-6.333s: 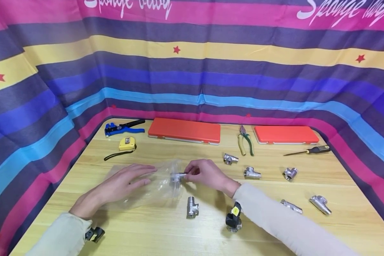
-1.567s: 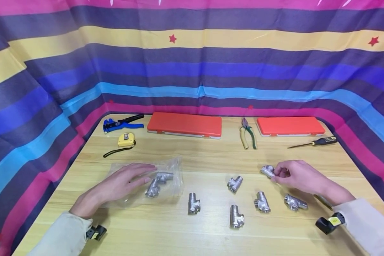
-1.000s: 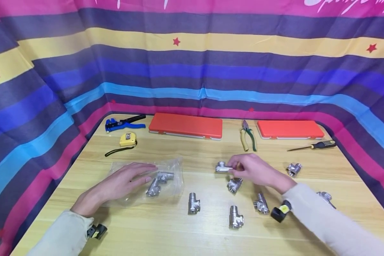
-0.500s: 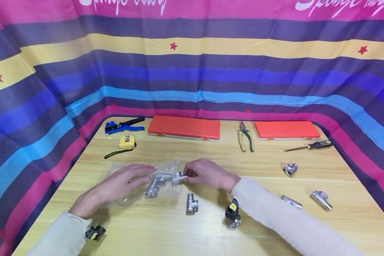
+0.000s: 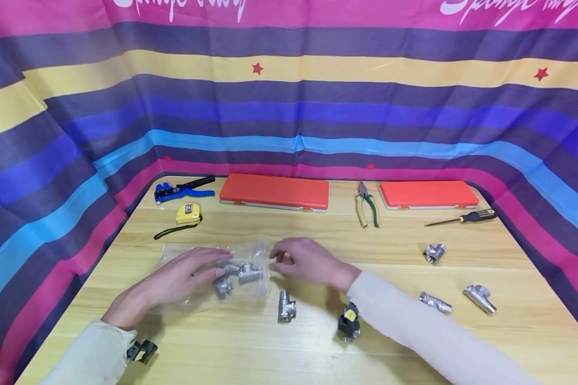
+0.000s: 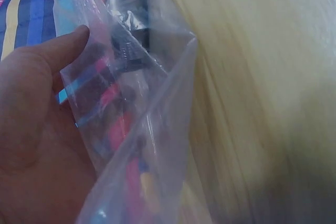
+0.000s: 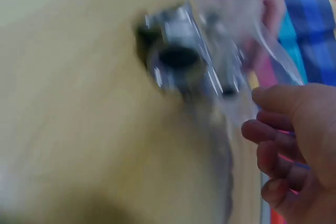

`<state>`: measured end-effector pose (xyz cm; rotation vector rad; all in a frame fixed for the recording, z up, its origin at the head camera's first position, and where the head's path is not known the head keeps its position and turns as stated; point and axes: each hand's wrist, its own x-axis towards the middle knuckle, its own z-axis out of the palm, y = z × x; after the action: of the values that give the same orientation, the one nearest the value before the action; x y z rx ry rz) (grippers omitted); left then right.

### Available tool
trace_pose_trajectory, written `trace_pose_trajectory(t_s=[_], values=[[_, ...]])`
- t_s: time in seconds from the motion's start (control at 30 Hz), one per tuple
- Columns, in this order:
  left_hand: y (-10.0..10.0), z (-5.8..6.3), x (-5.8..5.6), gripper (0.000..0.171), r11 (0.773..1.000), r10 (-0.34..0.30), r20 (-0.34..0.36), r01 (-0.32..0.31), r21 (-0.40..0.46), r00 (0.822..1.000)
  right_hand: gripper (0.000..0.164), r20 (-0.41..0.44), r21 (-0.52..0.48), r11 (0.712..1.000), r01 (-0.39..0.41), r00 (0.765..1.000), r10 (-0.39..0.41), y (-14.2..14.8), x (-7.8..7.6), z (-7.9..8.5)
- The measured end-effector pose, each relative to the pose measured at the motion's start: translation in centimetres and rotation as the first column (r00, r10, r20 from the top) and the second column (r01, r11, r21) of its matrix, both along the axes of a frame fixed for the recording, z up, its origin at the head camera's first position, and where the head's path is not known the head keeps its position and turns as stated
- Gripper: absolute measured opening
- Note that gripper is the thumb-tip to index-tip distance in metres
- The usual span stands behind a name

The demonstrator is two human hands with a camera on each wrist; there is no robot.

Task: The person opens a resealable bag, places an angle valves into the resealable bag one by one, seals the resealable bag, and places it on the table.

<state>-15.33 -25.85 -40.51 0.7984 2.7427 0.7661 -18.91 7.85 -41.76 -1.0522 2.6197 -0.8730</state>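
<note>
A clear plastic bag lies on the table with metal pipe tees inside it. My left hand rests over the bag, its fingers fairly straight and the thumb apart. In the left wrist view the thumb lies against the bag's film. At the bag's right end is my right hand, fingers loosely bent, holding nothing. In the right wrist view its thumb and fingertips stand apart beside the film. A loose pipe tee stands just below the bag; another is partly hidden by the wrist camera.
Three more tees lie to the right, one behind the others. Along the back are wire strippers, a tape measure, a red case, pliers, a second red case and a screwdriver.
My right hand brought a pipe tee leftward to the bag and has let go of it inside. The tees in the bag have shifted. My left hand has stayed on the bag.
</note>
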Motion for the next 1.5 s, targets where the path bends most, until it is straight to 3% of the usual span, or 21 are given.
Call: trace_pose_trajectory(t_s=[0.13,0.37,0.5,0.63,0.77,1.03,1.5], values=[[-0.1,-0.1,0.0,0.041,1.0,0.001,0.004,-0.001,0.0,1.0,0.027,-0.017,-0.029,0.999,0.019,1.0,-0.019,5.0,-0.7,0.3],[-0.1,-0.1,-0.2,0.041,1.0,-0.001,-0.009,0.001,-0.001,1.0,0.026,0.069,0.017,0.997,0.072,0.995,-0.073,13.6,-0.8,0.0],[-0.1,-0.2,-0.3,0.041,1.0,0.003,-0.007,-0.003,-0.001,1.0,0.028,0.161,0.015,0.999,0.03,0.986,-0.032,16.5,-0.4,-0.3],[-0.1,-0.3,-0.4,0.041,1.0,0.002,-0.005,-0.002,0.003,1.0,0.03,0.249,-0.017,1.0,0.002,0.969,0.002,17.7,-0.2,-0.4],[-0.2,-0.5,-0.4,0.042,1.0,0.004,-0.004,-0.004,0.002,1.0,0.031,0.251,-0.021,1.0,-0.014,0.968,0.019,17.7,-0.1,-0.5],[0.0,-0.7,-0.5,0.042,1.0,0.004,0.012,-0.004,0.004,1.0,0.017,0.165,-0.016,0.997,-0.071,0.984,0.073,16.0,-0.7,-0.7],[0.0,-0.7,-0.5,0.043,1.0,0.004,0.009,-0.005,0.018,1.0,0.018,0.033,-0.067,0.998,-0.017,0.999,0.019,4.8,-1.6,0.2]])
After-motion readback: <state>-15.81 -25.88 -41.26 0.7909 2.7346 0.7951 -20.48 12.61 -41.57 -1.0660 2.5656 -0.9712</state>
